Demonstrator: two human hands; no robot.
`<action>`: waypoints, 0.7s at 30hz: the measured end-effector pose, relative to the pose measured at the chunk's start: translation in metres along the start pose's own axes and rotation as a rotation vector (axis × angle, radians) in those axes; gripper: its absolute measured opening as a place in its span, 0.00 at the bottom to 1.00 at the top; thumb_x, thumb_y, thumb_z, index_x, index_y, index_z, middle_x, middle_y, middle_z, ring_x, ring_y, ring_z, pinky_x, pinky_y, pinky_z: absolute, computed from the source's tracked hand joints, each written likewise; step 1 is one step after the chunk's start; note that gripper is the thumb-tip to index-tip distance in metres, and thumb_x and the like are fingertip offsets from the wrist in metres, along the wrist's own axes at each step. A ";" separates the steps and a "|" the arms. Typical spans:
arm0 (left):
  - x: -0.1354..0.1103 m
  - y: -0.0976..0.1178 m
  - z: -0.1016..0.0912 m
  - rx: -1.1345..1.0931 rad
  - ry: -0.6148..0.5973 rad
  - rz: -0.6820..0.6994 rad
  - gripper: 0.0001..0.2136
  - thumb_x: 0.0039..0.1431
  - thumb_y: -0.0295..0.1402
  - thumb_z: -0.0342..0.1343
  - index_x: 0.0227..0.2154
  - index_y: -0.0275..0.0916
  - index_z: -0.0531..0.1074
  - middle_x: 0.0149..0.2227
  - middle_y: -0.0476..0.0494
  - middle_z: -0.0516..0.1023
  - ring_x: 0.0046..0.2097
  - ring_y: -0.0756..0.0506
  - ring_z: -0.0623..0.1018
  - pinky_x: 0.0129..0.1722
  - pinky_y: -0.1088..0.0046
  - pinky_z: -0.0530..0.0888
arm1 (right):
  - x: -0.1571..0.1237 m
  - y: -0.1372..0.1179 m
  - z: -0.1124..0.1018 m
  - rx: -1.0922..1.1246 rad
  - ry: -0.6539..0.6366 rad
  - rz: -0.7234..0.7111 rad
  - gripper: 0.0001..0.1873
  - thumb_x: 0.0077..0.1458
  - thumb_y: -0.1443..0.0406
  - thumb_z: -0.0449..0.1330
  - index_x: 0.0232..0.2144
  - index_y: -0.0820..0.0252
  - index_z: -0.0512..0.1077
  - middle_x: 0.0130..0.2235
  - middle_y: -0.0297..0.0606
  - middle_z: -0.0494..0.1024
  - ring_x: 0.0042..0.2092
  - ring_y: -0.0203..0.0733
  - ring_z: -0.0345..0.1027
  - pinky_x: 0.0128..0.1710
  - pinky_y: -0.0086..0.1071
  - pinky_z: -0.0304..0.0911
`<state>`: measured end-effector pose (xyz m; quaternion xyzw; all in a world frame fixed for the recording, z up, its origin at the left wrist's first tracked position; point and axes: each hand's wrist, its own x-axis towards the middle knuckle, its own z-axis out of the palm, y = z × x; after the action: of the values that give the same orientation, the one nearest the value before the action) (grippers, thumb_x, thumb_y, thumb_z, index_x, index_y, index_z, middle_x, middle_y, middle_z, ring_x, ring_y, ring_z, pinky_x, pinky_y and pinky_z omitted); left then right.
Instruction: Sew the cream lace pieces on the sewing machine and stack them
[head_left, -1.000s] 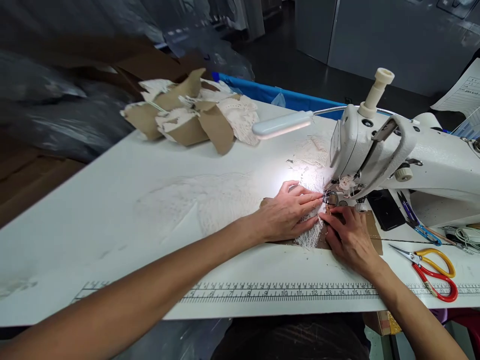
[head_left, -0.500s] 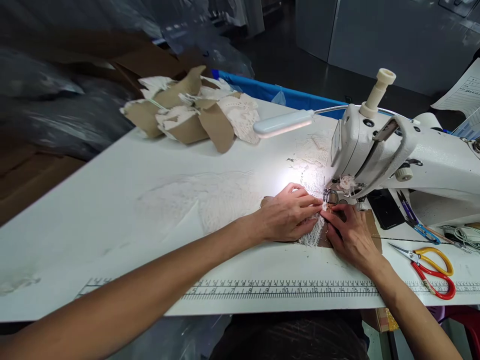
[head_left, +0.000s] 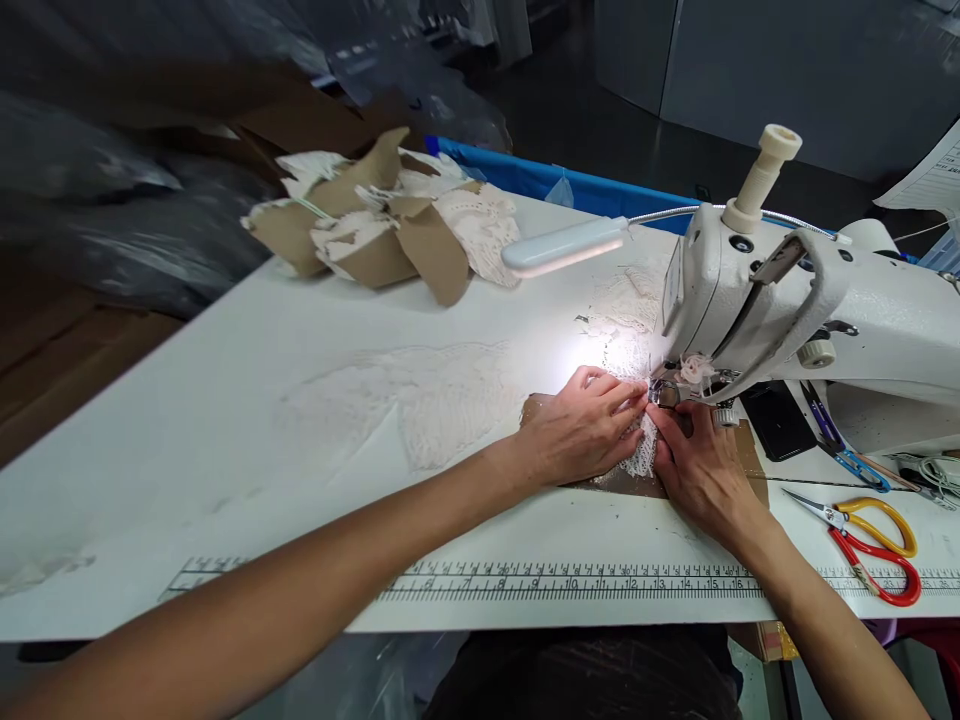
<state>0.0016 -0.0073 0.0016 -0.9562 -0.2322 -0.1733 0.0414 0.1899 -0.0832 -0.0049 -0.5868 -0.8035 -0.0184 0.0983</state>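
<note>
Better to press lace (head_left: 642,460), probably soft and fragile, by its edges, with left hand (head_left: 589,425), fingers slightly apart, and right hand (head_left: 703,455), grip impossible to tell.

Red-and-yellow scissors (head_left: 838,518) lie near a black phone (head_left: 778,420) — blue-handled scissors (head_left: 834,440) just beside it
</note>
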 end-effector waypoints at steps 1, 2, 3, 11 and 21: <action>0.000 0.001 0.001 0.002 0.005 -0.004 0.15 0.70 0.34 0.42 0.42 0.34 0.73 0.49 0.37 0.77 0.45 0.41 0.75 0.47 0.58 0.70 | 0.001 0.000 0.000 -0.008 0.004 -0.001 0.24 0.64 0.65 0.46 0.60 0.58 0.65 0.47 0.53 0.69 0.50 0.57 0.57 0.42 0.46 0.62; 0.000 0.001 0.002 0.002 0.013 -0.006 0.15 0.70 0.34 0.41 0.43 0.33 0.73 0.49 0.37 0.77 0.45 0.41 0.75 0.47 0.58 0.70 | 0.001 -0.001 0.000 -0.015 0.008 0.000 0.24 0.64 0.66 0.46 0.60 0.58 0.64 0.47 0.53 0.69 0.50 0.57 0.57 0.42 0.45 0.62; 0.000 0.001 0.002 0.001 0.023 -0.007 0.15 0.70 0.34 0.41 0.44 0.33 0.73 0.48 0.36 0.77 0.45 0.41 0.75 0.48 0.58 0.70 | 0.001 -0.001 0.000 -0.019 0.010 0.004 0.24 0.63 0.66 0.46 0.60 0.58 0.64 0.47 0.53 0.68 0.49 0.56 0.58 0.42 0.45 0.62; 0.008 -0.026 -0.002 -0.003 0.102 -0.167 0.15 0.70 0.37 0.43 0.43 0.36 0.73 0.45 0.35 0.77 0.42 0.40 0.75 0.42 0.59 0.69 | -0.008 0.015 0.003 0.210 0.099 0.010 0.22 0.64 0.64 0.47 0.59 0.58 0.65 0.48 0.52 0.66 0.48 0.53 0.62 0.48 0.51 0.67; 0.002 -0.034 -0.016 -0.067 0.007 -0.091 0.14 0.71 0.36 0.43 0.50 0.35 0.69 0.53 0.33 0.73 0.50 0.38 0.75 0.46 0.59 0.71 | -0.011 0.021 -0.005 0.363 0.108 0.012 0.21 0.62 0.66 0.51 0.57 0.56 0.67 0.49 0.48 0.67 0.50 0.51 0.66 0.49 0.51 0.72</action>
<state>-0.0172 0.0213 0.0175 -0.9449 -0.2693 -0.1860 0.0023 0.2140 -0.0879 -0.0038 -0.5624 -0.7835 0.0960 0.2460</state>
